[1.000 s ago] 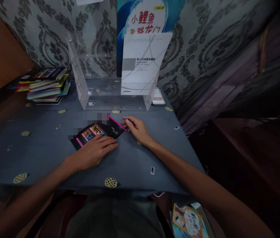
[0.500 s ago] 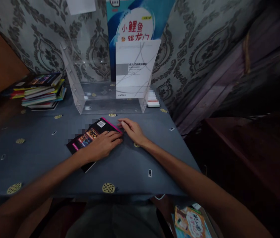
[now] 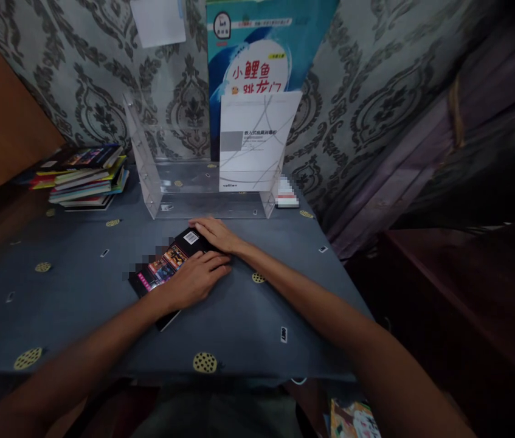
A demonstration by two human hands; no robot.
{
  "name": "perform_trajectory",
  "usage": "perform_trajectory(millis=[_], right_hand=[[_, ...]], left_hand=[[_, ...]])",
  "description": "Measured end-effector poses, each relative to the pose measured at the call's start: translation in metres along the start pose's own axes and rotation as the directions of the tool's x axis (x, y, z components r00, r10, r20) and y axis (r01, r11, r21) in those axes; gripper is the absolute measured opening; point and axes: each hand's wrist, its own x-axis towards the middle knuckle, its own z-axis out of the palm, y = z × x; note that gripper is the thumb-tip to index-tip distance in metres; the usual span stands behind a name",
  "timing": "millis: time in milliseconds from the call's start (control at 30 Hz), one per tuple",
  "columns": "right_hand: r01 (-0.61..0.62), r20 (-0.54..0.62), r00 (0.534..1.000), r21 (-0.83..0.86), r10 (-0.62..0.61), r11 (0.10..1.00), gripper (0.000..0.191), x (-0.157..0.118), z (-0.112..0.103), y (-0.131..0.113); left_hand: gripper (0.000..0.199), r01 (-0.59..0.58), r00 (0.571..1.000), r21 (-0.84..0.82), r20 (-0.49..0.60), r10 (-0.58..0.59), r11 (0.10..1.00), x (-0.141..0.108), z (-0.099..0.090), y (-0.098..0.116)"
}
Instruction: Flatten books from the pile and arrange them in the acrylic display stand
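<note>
A black book (image 3: 166, 263) lies tilted on the table, with a barcode and small colour pictures on its upper face. My left hand (image 3: 199, 277) rests flat across its near right part, fingers stretched towards the right edge. Along the book's far right edge lies my right hand (image 3: 214, 234), fingers extended and covering the pink strip there. Neither hand is wrapped round the book. The underside of the book and the right fingertips' exact contact are hidden.
A clear acrylic stand (image 3: 148, 176) holds a white booklet (image 3: 255, 146) and a tall blue book (image 3: 270, 39) behind the hands. To the left is a stack of books (image 3: 88, 179). The patterned cloth (image 3: 79, 304) covers the table; another book (image 3: 352, 420) lies below its front edge.
My right hand has moved left onto the book's far right edge, covering the pink strip. The left hand stays on the book. The whole view has shifted slightly.
</note>
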Motion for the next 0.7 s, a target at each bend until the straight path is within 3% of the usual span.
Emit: perform_trajectory(millis=[133,267,500,567,700], right_hand=[[0.03,-0.001,1.0,0.008,-0.03,1.0,0.04,-0.003,-0.001,0.003],[0.061,-0.039,0.998,0.147,-0.055,0.987,0.041,-0.029,-0.012,0.0],[-0.083,-0.085,0.989,0.338,0.118,0.937,0.04,-0.095,-0.039,-0.011],[-0.092,-0.102,0.986,0.346,0.135,0.934,0.038,-0.105,-0.042,-0.014],[-0.11,-0.13,0.978,0.341,0.163,0.934,0.036,-0.109,-0.044,-0.018]], left_hand=[[0.035,-0.003,1.0,-0.007,0.009,0.003,1.0,0.0,0.0,0.0],[0.034,0.015,1.0,-0.02,0.013,-0.015,1.0,0.0,-0.003,0.0],[0.032,-0.004,1.0,-0.037,-0.02,0.003,0.999,0.0,-0.007,0.001],[0.028,0.049,0.998,-0.022,-0.038,-0.05,0.999,0.0,-0.007,0.003],[0.023,0.261,0.963,0.07,-0.087,-0.255,0.963,0.001,-0.007,0.01]])
